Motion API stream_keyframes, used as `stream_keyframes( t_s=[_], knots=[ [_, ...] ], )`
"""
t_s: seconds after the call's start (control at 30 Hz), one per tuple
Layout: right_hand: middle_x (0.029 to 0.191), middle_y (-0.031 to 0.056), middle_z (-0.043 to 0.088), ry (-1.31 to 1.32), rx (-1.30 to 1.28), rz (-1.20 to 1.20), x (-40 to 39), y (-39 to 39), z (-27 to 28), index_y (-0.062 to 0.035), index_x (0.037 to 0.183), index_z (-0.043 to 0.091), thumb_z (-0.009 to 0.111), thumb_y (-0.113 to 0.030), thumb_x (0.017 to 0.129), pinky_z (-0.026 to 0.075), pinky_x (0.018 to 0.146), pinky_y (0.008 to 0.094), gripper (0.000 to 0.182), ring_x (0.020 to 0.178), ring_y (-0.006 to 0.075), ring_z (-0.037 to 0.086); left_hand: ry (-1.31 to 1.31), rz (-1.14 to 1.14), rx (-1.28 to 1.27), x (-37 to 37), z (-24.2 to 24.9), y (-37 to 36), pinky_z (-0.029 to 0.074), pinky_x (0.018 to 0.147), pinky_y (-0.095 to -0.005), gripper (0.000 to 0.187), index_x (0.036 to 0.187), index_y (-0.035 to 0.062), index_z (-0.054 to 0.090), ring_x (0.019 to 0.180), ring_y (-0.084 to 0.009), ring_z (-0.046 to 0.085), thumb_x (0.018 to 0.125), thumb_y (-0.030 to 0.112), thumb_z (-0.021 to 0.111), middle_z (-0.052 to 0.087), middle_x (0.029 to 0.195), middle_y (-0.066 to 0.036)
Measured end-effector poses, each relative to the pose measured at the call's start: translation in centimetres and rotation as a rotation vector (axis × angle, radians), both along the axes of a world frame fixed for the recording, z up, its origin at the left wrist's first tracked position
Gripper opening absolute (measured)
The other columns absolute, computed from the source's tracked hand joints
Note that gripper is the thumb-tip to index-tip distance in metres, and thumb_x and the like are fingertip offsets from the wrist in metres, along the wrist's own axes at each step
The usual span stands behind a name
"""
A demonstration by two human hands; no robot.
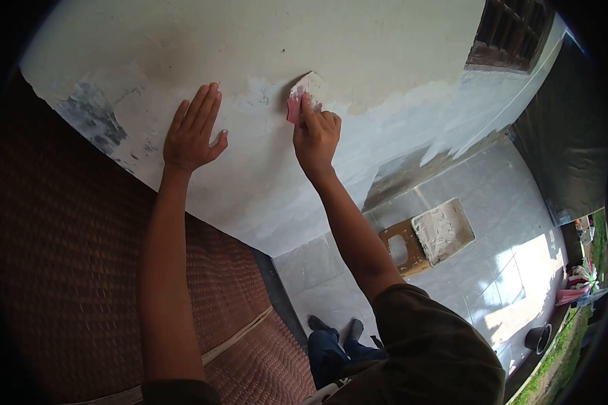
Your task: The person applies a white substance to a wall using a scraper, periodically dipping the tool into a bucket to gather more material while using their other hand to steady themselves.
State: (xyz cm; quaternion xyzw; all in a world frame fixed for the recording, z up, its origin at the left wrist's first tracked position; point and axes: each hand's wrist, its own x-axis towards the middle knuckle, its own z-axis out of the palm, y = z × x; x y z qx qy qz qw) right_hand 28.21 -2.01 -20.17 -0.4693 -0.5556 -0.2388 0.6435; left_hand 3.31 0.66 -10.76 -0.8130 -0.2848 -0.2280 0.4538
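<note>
Pink shows under the pale paste on the scraper (310,85), which lies against the wall (250,40) in my right hand (317,140). I pinch it with the index finger laid along its face and the other fingers curled; where the thumb sits, I cannot tell. That arm reaches up and slightly left, nearly straight. My left hand (192,138) is flat on the wall to the left of the scraper, its four fingers straight and almost together, the thumb held out; that arm rises nearly upright.

Between my hands is a bare stretch of wall, and more pale surface runs right from the scraper towards the barred window (510,34). On the left, the wall's edge meets the brown woven mat (74,270), near my left forearm. Below on the right, the tray (444,231) of white paste sits well apart from both hands, beside a brown holed board (404,248) above the grey tiled floor (317,270).
</note>
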Motion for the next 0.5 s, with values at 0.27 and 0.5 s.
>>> stream_keyframes(
  t_s=[0.27,0.5],
  knots=[
    [0.071,0.0039,0.058,-0.030,-0.155,0.287,-7.5,-5.5,-6.9,-0.0006,0.129,0.064,0.072,0.007,0.073,0.044,0.073,0.0349,0.056,0.069,0.0216,0.055,-0.001,0.001,0.002,0.1,0.0,0.1,0.021,0.123,-0.0393,0.072,0.150,0.0044,0.043,0.149,-0.0189,0.033,0.087,0.035,0.057,0.038,0.160,-0.008],
    [0.069,0.0009,0.053,0.075,0.016,0.086,-1.3,-3.3,-1.1,0.0013,0.132,0.062,0.067,0.014,0.070,0.040,0.075,0.0347,0.063,0.070,0.0202,0.050,-0.003,0.003,0.001,0.0,0.0,0.1,0.022,0.122,-0.0392,0.072,0.150,0.0049,0.043,0.149,-0.0184,0.033,0.087,0.036,0.058,0.038,0.160,-0.007]
  ],
)
